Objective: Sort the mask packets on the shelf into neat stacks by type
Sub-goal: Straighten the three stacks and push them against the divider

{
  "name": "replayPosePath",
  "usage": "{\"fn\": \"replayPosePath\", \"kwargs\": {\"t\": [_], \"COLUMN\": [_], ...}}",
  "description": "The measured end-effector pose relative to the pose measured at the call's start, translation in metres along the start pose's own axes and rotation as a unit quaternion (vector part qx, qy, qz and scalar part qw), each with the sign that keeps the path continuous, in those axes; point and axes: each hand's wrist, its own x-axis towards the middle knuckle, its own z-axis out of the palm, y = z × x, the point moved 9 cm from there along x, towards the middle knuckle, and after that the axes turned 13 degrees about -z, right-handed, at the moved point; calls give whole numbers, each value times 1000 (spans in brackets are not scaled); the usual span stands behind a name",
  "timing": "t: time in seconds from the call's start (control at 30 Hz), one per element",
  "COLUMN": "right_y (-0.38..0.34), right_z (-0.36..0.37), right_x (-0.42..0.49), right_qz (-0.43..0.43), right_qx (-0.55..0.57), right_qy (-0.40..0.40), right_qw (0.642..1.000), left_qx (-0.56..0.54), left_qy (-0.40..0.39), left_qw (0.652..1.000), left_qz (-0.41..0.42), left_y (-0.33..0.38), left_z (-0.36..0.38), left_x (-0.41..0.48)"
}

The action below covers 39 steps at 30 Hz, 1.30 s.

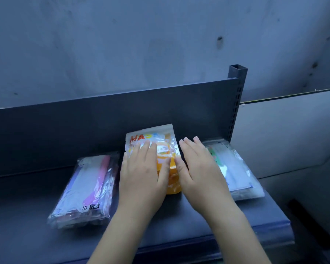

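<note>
While its fingers lie straight and close together, the left hand [141, 172] presses flat on top of the orange mask packet [151, 135] and grasps nothing. Its thumb reaches toward three o'clock across the packet's orange lower half. Just at three o'clock of it, the right hand [196, 168] is likewise unclenched. Its fingers are straight and point to twelve o'clock, and it is set along the packet's right edge with the thumb touching that edge.

The orange packet, lettered "MASK", lies in the middle of the dark shelf [27, 216], its far end up against the back panel [84, 130]. How many packets lie beneath the top one I cannot tell.

At nine o'clock, just beside the left hand, sits a stack of clear packets with pink and purple masks [86, 187], marked "10" at its near end and angled a little off the panel. At three o'clock a stack of clear packets with white masks and green print [234, 168] lies partly hidden behind the right hand.

At one o'clock a perforated upright post [236, 92] closes the panel's end, and a grey wall [122, 44] rises beyond at twelve.
</note>
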Motion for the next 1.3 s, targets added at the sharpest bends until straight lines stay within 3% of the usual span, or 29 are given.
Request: {"fn": "replayPosePath", "kwargs": {"t": [0.27,0.53,0.67,0.9,0.97,1.13,1.3], "right_y": [53,139,177,203,204,199,203], "right_z": [-50,-45,-44,-29,-26,-23,-25], "right_x": [-7,-25,-36,-43,-45,-47,-48], "right_qz": [-13,80,153,245,264,268,293], "right_qx": [55,73,114,278,290,342,397], "right_qy": [23,-61,-76,-52,-56,-65,-38], "right_qw": [998,992,979,928,918,898,869], "left_qx": [-62,-130,-230,-368,-390,-392,-415], "left_qy": [70,-23,-123,-138,-154,-175,-168], "left_qw": [996,991,957,866,850,855,834], "left_qz": [3,-17,-129,-308,-320,-292,-324], "left_y": [76,142,132,111,113,113,102], "left_z": [8,75,120,140,142,145,147], "left_x": [-19,-49,-53,-55,-55,-56,-55]}}
